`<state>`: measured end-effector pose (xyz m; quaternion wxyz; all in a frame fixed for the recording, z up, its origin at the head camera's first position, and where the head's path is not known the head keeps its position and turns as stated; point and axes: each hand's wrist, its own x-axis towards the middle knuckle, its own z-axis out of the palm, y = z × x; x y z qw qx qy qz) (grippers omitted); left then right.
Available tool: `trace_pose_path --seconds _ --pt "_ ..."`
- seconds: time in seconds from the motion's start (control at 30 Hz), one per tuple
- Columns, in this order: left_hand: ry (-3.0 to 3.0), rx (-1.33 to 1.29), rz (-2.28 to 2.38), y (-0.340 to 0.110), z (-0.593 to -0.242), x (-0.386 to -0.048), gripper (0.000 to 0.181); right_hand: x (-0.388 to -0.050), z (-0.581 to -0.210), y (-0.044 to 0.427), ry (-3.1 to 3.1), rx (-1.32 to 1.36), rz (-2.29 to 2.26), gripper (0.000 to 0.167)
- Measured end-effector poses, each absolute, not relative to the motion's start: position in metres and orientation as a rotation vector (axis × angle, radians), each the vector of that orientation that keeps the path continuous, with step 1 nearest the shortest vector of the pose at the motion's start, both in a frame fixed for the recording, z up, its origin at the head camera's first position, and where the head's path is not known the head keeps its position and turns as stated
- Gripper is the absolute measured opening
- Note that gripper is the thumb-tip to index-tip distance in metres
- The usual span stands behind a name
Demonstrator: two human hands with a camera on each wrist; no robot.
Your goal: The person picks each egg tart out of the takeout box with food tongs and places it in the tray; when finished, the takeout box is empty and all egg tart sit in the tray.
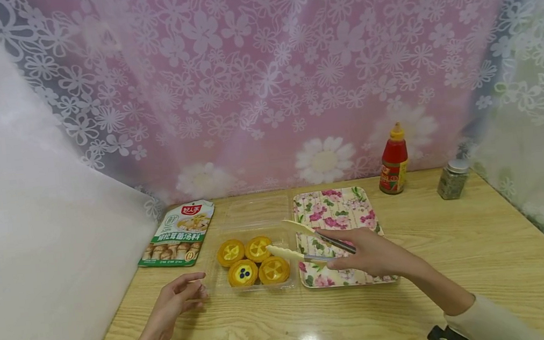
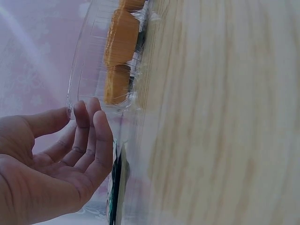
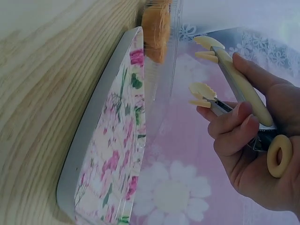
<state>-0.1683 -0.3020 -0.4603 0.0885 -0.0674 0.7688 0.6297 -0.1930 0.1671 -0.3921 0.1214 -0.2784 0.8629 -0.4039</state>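
Observation:
My right hand [image 1: 373,253] grips a pair of tongs [image 3: 243,89] with metal arms and cream tips. The tongs' arms are spread; their tips point left, above the tarts and the tray's left edge. Several round yellow tarts sit in a clear plastic box [image 1: 281,235], among them a tart with blueberries [image 1: 243,273]. My left hand [image 1: 178,299] is beside the box's left end, fingers loosely bent and holding nothing. In the left wrist view, its fingertips overlap the box's rim [image 2: 70,91]; whether they touch it I cannot tell.
Right of the box lies a floral tray [image 1: 338,207]. The box's clear lid [image 1: 256,210] lies open behind it. A food packet [image 1: 178,235] is at the left. Toward the back right stand a red sauce bottle [image 1: 394,162] and a spice jar [image 1: 453,179]. Curtains [image 1: 264,84] hang behind the table.

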Motion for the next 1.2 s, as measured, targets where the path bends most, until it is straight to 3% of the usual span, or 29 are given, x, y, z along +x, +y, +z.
trace_pose_path --seconds 1.2 --pt "2.263 -0.115 1.898 -0.305 -0.461 -0.168 0.045 -0.21 -0.376 0.093 2.535 -0.673 -0.936 0.061"
